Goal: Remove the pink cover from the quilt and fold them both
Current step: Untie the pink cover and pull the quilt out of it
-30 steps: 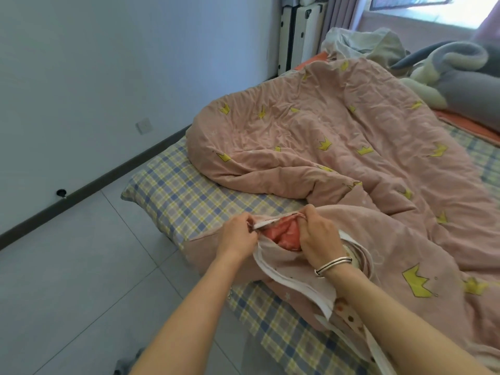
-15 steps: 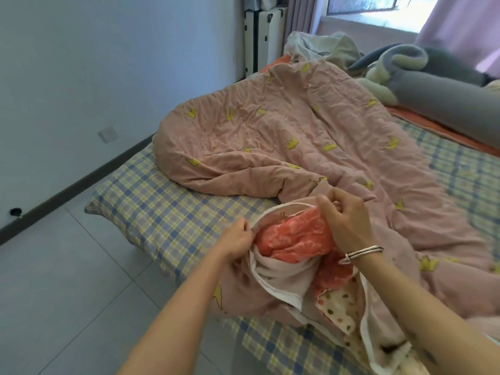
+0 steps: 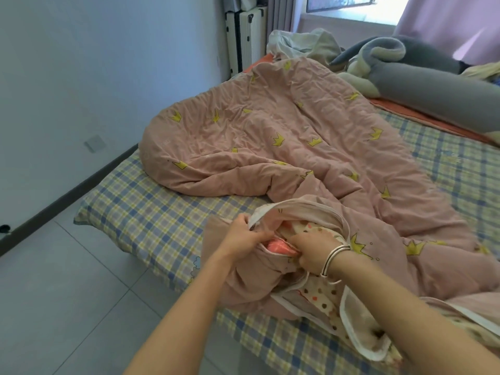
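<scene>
We see a crumpled pink cover (image 3: 270, 125) with yellow crowns across the bed (image 3: 151, 212), its near end open on the orange, dotted quilt (image 3: 320, 296) inside.

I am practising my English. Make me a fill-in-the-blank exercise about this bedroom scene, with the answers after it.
The pink cover is printed with yellow ____.
The silver bangles sit on the ____ wrist.
Between the left hand and the right hand, an orange ____ shows in the cover's opening.
Beside the bed lie grey floor ____.
Answers: crowns; right; quilt; tiles.
</scene>
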{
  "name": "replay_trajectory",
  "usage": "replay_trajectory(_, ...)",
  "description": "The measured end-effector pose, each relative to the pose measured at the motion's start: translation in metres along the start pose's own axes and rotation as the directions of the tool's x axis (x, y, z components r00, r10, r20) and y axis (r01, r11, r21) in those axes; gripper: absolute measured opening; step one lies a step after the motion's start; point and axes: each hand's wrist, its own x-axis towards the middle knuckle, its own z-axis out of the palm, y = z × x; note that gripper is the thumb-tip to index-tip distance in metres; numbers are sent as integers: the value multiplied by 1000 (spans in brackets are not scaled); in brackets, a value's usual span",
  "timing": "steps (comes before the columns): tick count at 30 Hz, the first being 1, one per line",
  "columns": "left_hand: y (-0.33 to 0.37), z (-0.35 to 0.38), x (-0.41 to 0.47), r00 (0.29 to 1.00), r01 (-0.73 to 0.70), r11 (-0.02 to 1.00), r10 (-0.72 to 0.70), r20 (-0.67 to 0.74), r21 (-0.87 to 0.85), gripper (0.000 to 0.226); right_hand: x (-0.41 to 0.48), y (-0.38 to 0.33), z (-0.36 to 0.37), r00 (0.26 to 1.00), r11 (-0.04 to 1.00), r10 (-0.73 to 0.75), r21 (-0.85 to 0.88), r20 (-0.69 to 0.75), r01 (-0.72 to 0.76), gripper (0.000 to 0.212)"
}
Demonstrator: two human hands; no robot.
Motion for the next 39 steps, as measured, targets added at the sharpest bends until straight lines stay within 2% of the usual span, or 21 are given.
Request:
replay_trajectory(3,-19,-10,1,999,-13,985,19,-34,172,39,0,15,3,995,977,92,198,-34,-83,32)
replay_trajectory(5,-32,-19,1,997,-5,976,23,-79,216,39,4,19,6,966,940,210,302,-152,-157,37)
replay_trajectory(8,-41,-35,-1,984,31,949,27,-178,315,33,4,18,-2,816,852,436,465,-379,-239,39)
replay_trajectory(10,-38,-46,1,967,67,929,29,-252,363,28,2,20,-14,702,785,543,575,-461,-230,49)
replay_trajectory(14,-30,-54,9,944,108,828,88,-319,550,8,-4,28,-29,578,630,687,758,-440,-172,60)
replay_trajectory(18,-37,-40,10,956,170,747,33,-292,643,6,-20,33,-35,446,493,786,869,-428,-36,61)
replay_trajectory(19,-39,-36,10,960,180,746,8,-279,641,6,-22,35,-34,454,440,796,898,-401,22,55)
replay_trajectory(21,-36,-27,10,974,180,798,-61,-219,575,10,-22,37,-29,528,311,780,940,-335,137,36)
replay_trajectory(23,-26,-16,12,993,94,889,-52,-105,447,38,-22,37,-24,652,292,685,942,-325,163,38)
replay_trajectory(24,-18,-10,10,998,1,904,26,-57,427,54,-22,36,-22,706,318,623,933,-338,166,43)
replay_trajectory(25,-9,-3,8,990,-120,873,139,-5,472,66,-22,35,-20,737,327,580,928,-348,180,48)
replay_trajectory(27,9,13,2,938,-342,718,300,175,606,77,-22,34,-17,755,279,556,934,-347,224,52)
replay_trajectory(29,21,27,-4,905,-424,628,261,337,653,70,-22,41,-12,727,227,607,947,-321,229,55)
replay_trajectory(32,29,36,-5,916,-400,548,210,342,734,36,-24,51,-2,730,298,614,945,-300,138,52)
replay_trajectory(34,29,39,-4,926,-378,486,190,327,788,27,-25,51,4,747,368,595,927,-297,75,50)
replay_trajectory(36,27,43,-5,932,-364,551,214,294,751,23,-25,47,4,729,413,600,908,-328,69,47)
replay_trajectory(37,27,46,-5,930,-368,619,256,264,694,20,-26,43,0,724,493,584,869,-367,43,41)
replay_trajectory(38,27,48,-7,928,-371,683,293,229,629,18,-28,40,-4,745,643,524,765,-414,-27,35)
replay_trajectory(39,29,49,-9,924,-381,724,325,203,575,18,-31,35,-9,805,823,418,551,-421,-140,35)
